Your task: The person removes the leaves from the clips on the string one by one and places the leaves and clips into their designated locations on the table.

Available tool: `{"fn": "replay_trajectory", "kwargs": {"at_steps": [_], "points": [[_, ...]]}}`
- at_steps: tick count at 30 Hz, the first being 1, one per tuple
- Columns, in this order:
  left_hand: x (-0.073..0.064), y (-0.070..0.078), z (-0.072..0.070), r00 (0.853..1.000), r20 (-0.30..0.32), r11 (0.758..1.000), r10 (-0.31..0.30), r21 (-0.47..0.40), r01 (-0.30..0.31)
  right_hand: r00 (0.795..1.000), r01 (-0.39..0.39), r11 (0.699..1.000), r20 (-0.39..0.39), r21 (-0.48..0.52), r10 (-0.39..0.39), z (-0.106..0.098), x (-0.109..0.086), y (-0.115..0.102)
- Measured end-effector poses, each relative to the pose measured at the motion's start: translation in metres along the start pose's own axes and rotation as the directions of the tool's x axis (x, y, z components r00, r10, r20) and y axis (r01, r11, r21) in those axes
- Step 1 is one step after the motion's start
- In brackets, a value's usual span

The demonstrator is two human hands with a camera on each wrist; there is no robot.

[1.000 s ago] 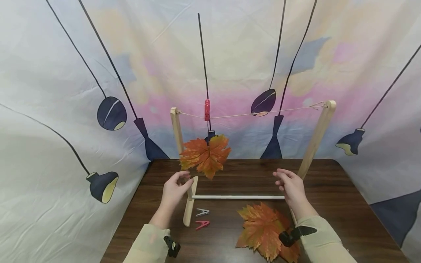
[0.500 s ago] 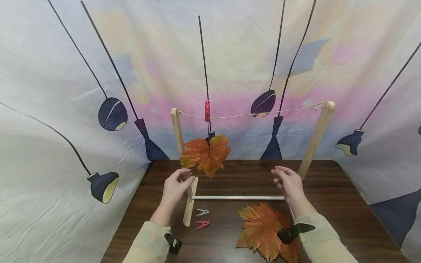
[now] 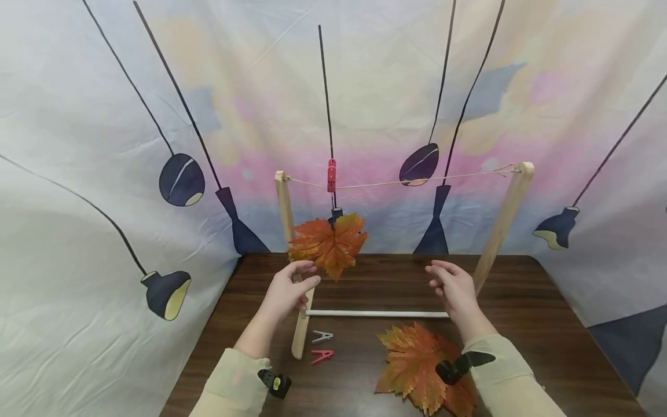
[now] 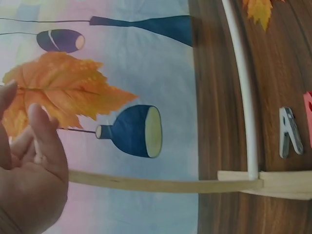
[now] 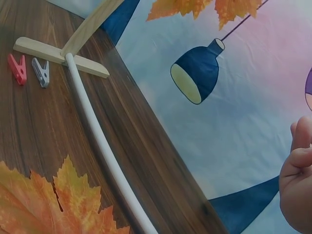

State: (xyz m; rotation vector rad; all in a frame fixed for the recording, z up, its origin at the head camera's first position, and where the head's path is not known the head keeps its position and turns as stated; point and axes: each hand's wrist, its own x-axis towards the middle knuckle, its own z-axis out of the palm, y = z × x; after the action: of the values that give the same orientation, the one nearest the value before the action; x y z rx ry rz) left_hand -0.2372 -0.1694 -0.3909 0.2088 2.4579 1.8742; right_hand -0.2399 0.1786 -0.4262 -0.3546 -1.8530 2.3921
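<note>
An orange maple-like leaf point(image 3: 330, 243) hangs from a string point(image 3: 396, 183), held by a red clothespin point(image 3: 331, 175). My left hand point(image 3: 285, 289) is raised just below and left of that leaf, its fingers loosely bent and holding nothing. Level with it on the other side, my right hand point(image 3: 454, 289) hovers near the right wooden post, fingers relaxed, nothing in them. On the table lie a grey clothespin point(image 3: 322, 336) and a second red clothespin point(image 3: 322, 356). Several more orange leaves point(image 3: 414, 368) lie overlapping at the front right, partly behind the right wrist.
The string runs between a left wooden post point(image 3: 284, 208) and a right wooden post point(image 3: 503, 226). A white rod point(image 3: 375, 314) joins them low down. Behind the brown table point(image 3: 354, 394) hangs a cloth backdrop point(image 3: 385, 75) with painted lamps.
My left hand has moved slightly up and right, closer to the hanging leaf. The right hand has shifted a little to the left. The leaves and clothespins stay in place.
</note>
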Motion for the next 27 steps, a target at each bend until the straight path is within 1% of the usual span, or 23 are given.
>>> {"fn": "replay_trajectory", "kwargs": {"at_steps": [6,8,10,12,15,18,21,24,27], "points": [[0.0,0.005,0.003,0.995,0.035,0.993,-0.094,0.077,0.092,1.0,0.01,1.0,0.005,0.003,-0.01,0.008,-0.001,-0.001],[0.0,0.006,0.004,0.995,0.032,0.993,-0.097,0.076,0.095,1.0,0.012,1.0,0.006,0.0,-0.012,0.008,-0.001,-0.001],[0.0,0.007,0.004,0.997,0.006,0.995,-0.076,0.061,0.075,1.0,0.012,1.0,0.01,-0.001,-0.012,0.008,-0.002,-0.002],[0.0,0.006,0.003,0.999,-0.017,0.998,-0.042,0.048,0.043,1.0,0.013,1.0,0.012,0.001,-0.013,0.008,-0.002,-0.002],[-0.001,0.006,0.002,0.999,-0.043,0.999,-0.009,0.048,0.011,1.0,0.014,1.0,0.015,0.0,-0.014,0.007,-0.002,-0.002],[-0.002,0.008,0.0,0.999,-0.046,1.0,0.018,-0.003,-0.018,1.0,0.014,1.0,0.022,-0.004,-0.014,0.007,-0.002,-0.003],[-0.003,0.013,-0.001,0.997,-0.046,0.996,0.061,-0.063,-0.064,1.0,0.011,1.0,0.025,-0.006,-0.011,0.008,-0.002,-0.004],[-0.003,0.018,-0.002,0.994,-0.052,0.992,0.1,-0.074,-0.104,1.0,0.005,1.0,0.022,-0.001,-0.005,0.009,-0.001,-0.006],[0.0,0.021,-0.004,0.992,-0.07,0.991,0.105,-0.076,-0.11,1.0,0.008,1.0,0.021,0.002,-0.009,0.01,-0.001,-0.007]]}}
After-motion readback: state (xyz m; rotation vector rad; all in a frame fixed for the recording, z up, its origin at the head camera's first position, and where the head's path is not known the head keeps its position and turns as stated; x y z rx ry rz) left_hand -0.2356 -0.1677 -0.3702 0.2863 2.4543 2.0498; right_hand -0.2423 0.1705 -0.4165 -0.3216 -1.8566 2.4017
